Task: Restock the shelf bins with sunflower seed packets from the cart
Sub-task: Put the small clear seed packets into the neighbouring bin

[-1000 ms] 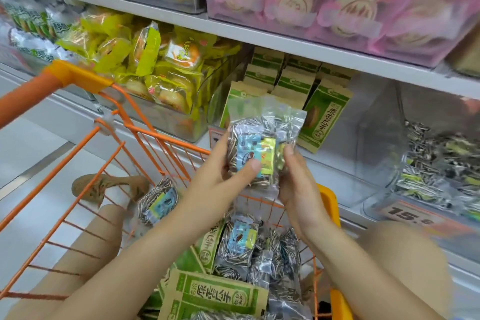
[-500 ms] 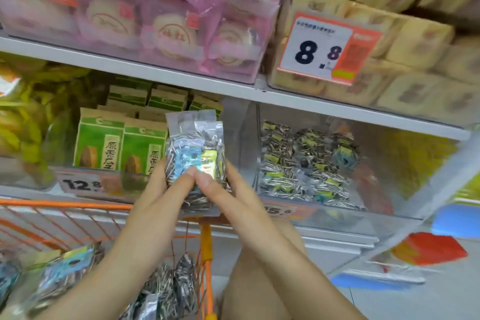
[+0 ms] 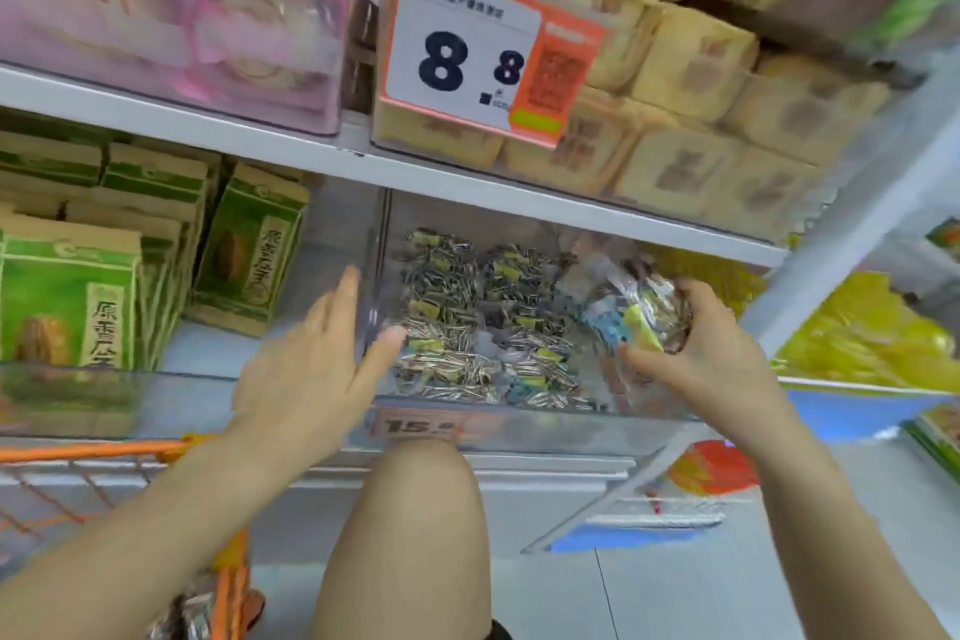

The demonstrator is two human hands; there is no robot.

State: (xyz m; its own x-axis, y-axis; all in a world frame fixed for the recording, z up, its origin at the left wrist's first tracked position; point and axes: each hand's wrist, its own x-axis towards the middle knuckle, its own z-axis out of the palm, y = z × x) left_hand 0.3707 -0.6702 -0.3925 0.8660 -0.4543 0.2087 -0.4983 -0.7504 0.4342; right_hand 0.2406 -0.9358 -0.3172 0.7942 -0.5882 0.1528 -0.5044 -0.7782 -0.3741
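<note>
— Where was the seed packet (image 3: 636, 322)?

— In my right hand (image 3: 711, 348), fingers curled round it over the clear bin (image 3: 519, 411); my left hand (image 3: 317, 369) hung empty, fingers straight, beside the bin's near wall

— How did it handle?

— Light, crinkly, slippery I'd judge; best gripped across the middle

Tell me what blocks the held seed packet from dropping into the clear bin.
Nothing visible does. The right hand grips the seed packet over the right end of the clear bin, above the packets already inside. The left hand rests open at the bin's left wall, clear of the drop.
</note>
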